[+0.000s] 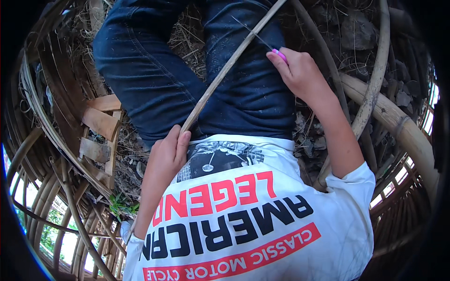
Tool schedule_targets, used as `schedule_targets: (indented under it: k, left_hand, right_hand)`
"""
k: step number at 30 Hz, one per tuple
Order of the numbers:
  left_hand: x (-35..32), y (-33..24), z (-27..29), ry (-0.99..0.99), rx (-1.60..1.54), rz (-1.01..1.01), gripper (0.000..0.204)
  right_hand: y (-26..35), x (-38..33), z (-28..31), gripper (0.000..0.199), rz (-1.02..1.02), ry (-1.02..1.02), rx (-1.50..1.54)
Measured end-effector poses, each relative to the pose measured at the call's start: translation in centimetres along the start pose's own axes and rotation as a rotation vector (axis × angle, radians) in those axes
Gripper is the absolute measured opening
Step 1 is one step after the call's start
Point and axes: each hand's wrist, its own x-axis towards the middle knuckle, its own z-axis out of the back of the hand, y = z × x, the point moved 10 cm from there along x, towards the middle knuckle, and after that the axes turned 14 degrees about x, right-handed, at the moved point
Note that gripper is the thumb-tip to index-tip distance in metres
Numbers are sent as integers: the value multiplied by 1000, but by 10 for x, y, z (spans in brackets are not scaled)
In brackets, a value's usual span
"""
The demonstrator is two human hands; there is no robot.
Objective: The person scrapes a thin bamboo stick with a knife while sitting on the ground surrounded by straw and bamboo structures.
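Note:
A long, thin strip of wood or bamboo (225, 77) slants across my lap, from near my waist up past the top edge of the view. My left hand (169, 152) is closed around its near end, with the thumb laid along it. In my right hand (300, 70) is a knife (267, 44) with a pink handle, gripped in closed fingers. Its narrow blade points up and left and crosses the strip above my thigh. Whether the edge touches the strip I cannot tell. Dark jeans (154, 79) lie beneath both, speckled with small shavings.
Thick bamboo poles (393, 117) run along the right side. A wooden frame with pale slats (101, 122) stands at the left, beside curved bamboo strips (42, 107). Stones (358, 33) and dry straw cover the ground. A small green plant (123, 206) grows near my left arm.

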Motion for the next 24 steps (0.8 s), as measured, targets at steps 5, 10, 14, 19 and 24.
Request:
schedule_targets:
  k: [5,10,14,19,24]
  left_hand:
    - [1,-8,12,-15,33,-21,30]
    - [-4,-33,26,-88,178,-109,29]
    - [-5,-36,24,-138,274,-135,22]
    - [-10,-39,18,-109,264,-133,20]
    - [-5,-37,13,-88,219,-86,20]
  right_hand:
    - [-7,2,7,34,-151,20,14]
    - [-28,9,16,32,-430,26,42]
    - [-43,12,24,33,-505,-28,3]
    - [-52,7,13,37,-506,-55,-109]
    - [-52,11,11,35,-474,-119,-155]
